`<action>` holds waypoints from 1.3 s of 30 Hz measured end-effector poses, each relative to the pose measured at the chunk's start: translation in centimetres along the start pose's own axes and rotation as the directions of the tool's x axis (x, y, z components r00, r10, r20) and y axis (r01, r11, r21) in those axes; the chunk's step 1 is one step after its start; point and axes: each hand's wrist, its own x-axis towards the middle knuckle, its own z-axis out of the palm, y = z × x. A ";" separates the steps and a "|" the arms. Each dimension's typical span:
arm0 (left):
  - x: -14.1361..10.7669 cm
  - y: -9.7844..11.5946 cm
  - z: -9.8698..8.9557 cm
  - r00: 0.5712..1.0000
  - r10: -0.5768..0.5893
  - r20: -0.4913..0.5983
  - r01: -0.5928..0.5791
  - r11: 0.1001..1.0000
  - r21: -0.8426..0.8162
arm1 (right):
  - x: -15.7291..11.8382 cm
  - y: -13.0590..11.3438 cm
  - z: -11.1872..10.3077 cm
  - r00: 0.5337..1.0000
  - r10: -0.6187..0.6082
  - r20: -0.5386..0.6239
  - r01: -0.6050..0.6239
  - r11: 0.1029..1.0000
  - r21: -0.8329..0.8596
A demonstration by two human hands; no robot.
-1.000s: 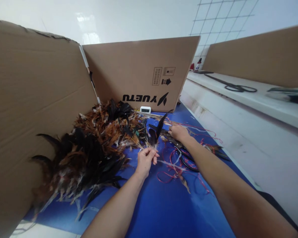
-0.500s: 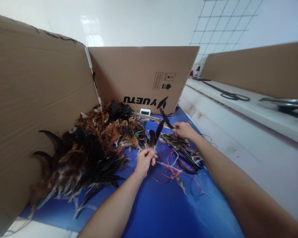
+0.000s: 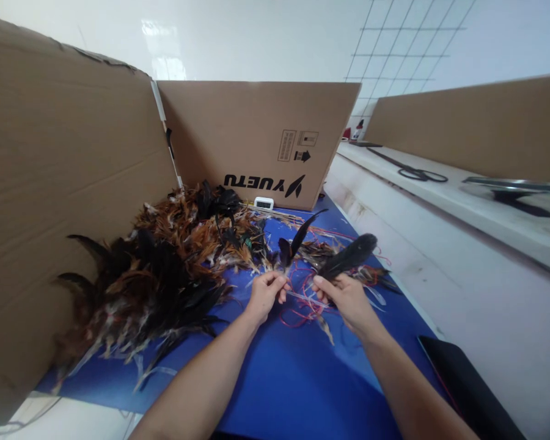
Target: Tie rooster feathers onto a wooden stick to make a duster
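- Your left hand (image 3: pixel 266 294) is pinching a small bunch of dark feathers (image 3: pixel 289 245) by the quills, fingers (image 3: pixel 277 282) closed tight around them, the tips fanning upward.
- Your right hand (image 3: pixel 346 300) is gripping a single black feather (image 3: pixel 348 256) near its quill, fingers curled shut on it, the vane slanting up and to the right.
- Both hands are hovering close together, just apart, above the blue mat (image 3: pixel 293 385) covering the counter.
- Red and white strings (image 3: pixel 302 308) are lying tangled on the mat directly under and between your hands.
- A large heap of brown and black feathers (image 3: pixel 165 269) is spreading along the left, against the cardboard wall (image 3: pixel 64 183).
- A small white device (image 3: pixel 263 203) is sitting at the foot of the far cardboard panel (image 3: pixel 256 134).
- Scissors (image 3: pixel 417 173) are lying well apart on the white ledge (image 3: pixel 440 189) to the right.
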 end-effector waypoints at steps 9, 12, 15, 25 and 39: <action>-1.0 0.5 0.7 0.986 -0.050 0.161 0.035 0.995 0.093 | -0.9 1.8 0.3 0.988 -0.039 -0.151 0.045 0.998 0.037; -1.1 0.4 0.7 0.981 -0.052 0.186 0.026 0.990 0.137 | -1.1 1.9 0.5 0.989 -0.065 -0.136 0.061 0.998 -0.030; -1.0 0.2 0.7 0.981 -0.041 0.189 0.013 0.989 0.146 | -1.3 2.2 0.8 0.993 -0.033 -0.111 0.024 0.996 -0.084; -1.0 -0.1 0.8 0.978 -0.041 0.203 0.010 0.989 0.149 | -1.6 2.0 1.1 0.992 -0.043 -0.121 0.016 0.977 -0.213; -1.2 -0.5 0.4 0.981 0.086 0.173 -0.163 0.850 0.502 | -1.9 2.5 1.4 0.996 -0.018 -0.084 -0.008 0.955 -0.297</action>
